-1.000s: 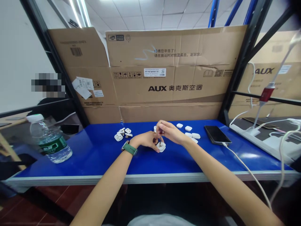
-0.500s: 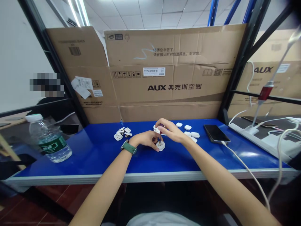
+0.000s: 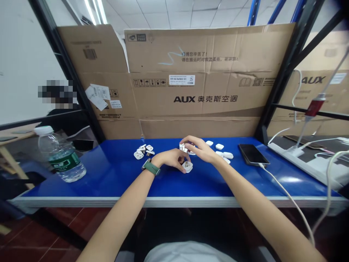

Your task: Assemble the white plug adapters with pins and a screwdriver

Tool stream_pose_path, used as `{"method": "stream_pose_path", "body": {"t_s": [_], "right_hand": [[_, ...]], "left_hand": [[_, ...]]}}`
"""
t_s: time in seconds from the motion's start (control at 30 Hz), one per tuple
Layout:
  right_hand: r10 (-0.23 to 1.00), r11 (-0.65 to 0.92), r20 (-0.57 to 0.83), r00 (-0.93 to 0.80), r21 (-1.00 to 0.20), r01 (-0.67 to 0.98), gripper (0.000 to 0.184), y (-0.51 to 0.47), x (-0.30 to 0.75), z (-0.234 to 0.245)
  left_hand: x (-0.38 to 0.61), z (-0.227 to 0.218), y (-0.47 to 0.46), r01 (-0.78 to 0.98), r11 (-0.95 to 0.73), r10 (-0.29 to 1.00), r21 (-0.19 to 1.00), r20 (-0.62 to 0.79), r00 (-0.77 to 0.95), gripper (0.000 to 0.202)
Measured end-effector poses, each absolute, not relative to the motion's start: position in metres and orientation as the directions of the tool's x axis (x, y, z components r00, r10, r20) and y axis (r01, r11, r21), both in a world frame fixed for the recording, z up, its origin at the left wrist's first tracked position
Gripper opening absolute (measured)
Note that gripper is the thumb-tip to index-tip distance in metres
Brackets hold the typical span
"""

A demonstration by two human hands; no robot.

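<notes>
My left hand (image 3: 172,158), with a green-banded watch on its wrist, is closed with thumb and finger on a small white plug (image 3: 188,167) that lies on the blue tabletop. In my right hand (image 3: 201,149) the curled fingers grip a screwdriver (image 3: 188,158). Its thin shaft points down to the metal parts in the plug; its handle is mostly hidden by the fingers. Just behind the fingers, a white plug part (image 3: 182,146) shows partly. To the left lies a small heap of white plug pieces (image 3: 139,154), some with metal pins.
Several white covers (image 3: 228,155) lie right of my hands. Farther right are a phone (image 3: 253,154) on a cable and a power strip (image 3: 297,163). A water bottle (image 3: 64,160) stands at left. Cardboard (image 3: 207,109) backs the table; a person (image 3: 58,109) sits beyond the left frame post.
The view has shifted slightly, so everything sits a little farther right and higher. Both hands keep their grip on the plug and screwdriver, with hardly any visible movement.
</notes>
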State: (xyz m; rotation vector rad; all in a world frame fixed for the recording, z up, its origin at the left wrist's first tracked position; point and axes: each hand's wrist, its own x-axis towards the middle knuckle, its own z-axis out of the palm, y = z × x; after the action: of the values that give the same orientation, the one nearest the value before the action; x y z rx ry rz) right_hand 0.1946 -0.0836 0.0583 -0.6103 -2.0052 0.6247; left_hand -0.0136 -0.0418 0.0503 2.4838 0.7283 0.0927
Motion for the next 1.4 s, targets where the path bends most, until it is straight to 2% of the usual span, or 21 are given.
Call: {"method": "stream_pose_path", "body": {"t_s": [0.1,0.37,0.53,0.63,0.73,0.8,0.87,0.93,1.03,1.17,1.3,1.4], "right_hand": [[0.618,0.704,0.562,-0.55,-0.706,0.071,0.033,-0.087,0.198,0.063],[0.642,0.664,0.527,-0.557,-0.745,0.06,0.017,-0.088,0.195,0.066],[0.645,0.663,0.545,-0.535,-0.748,0.037,0.023,-0.088,0.192,0.064],[0.681,0.651,0.614,-0.399,-0.757,-0.054,0.035,-0.084,0.192,0.064],[0.719,0.681,0.69,-0.083,-0.723,-0.116,0.035,-0.075,0.198,0.064],[0.7,0.711,0.706,0.107,-0.703,-0.017,0.029,-0.067,0.208,0.062],[0.68,0.664,0.709,0.187,-0.703,0.254,0.017,-0.059,0.22,0.06],[0.754,0.494,0.652,0.081,-0.644,0.584,0.013,-0.051,0.234,0.057],[0.924,0.134,0.378,0.057,-0.461,0.877,0.016,-0.04,0.252,0.05],[0.957,-0.007,0.264,0.123,-0.401,0.916,0.024,-0.03,0.269,0.041],[0.975,-0.06,0.182,0.132,-0.352,0.934,0.035,-0.024,0.272,0.035],[0.985,-0.079,0.118,0.123,-0.32,0.944,0.04,-0.023,0.266,0.034]], "left_hand": [[-0.013,0.051,-0.043,0.499,-0.707,0.529,0.5,-0.093,0.843,0.057],[-0.014,0.049,-0.043,0.498,-0.703,0.541,0.508,-0.072,0.838,0.058],[-0.013,0.052,-0.044,0.489,-0.718,0.526,0.495,-0.074,0.847,0.058],[-0.013,0.056,-0.045,0.477,-0.735,0.516,0.481,-0.059,0.854,0.056],[-0.017,0.064,-0.045,0.484,-0.744,0.545,0.46,-0.001,0.838,0.056],[-0.023,0.069,-0.044,0.521,-0.742,0.607,0.422,0.091,0.79,0.057],[-0.03,0.072,-0.041,0.611,-0.723,0.686,0.322,0.225,0.692,0.052],[-0.038,0.072,-0.036,0.735,-0.658,0.73,0.165,0.379,0.569,0.04],[-0.048,0.065,-0.025,0.825,-0.565,0.756,0.027,0.419,0.503,0.033],[-0.05,0.05,-0.014,0.85,-0.527,0.806,0.008,0.323,0.496,0.031],[-0.039,0.038,-0.013,0.835,-0.55,0.811,-0.008,0.232,0.537,0.031],[-0.032,0.037,-0.015,0.816,-0.578,0.796,0.015,0.23,0.56,0.041]]}}
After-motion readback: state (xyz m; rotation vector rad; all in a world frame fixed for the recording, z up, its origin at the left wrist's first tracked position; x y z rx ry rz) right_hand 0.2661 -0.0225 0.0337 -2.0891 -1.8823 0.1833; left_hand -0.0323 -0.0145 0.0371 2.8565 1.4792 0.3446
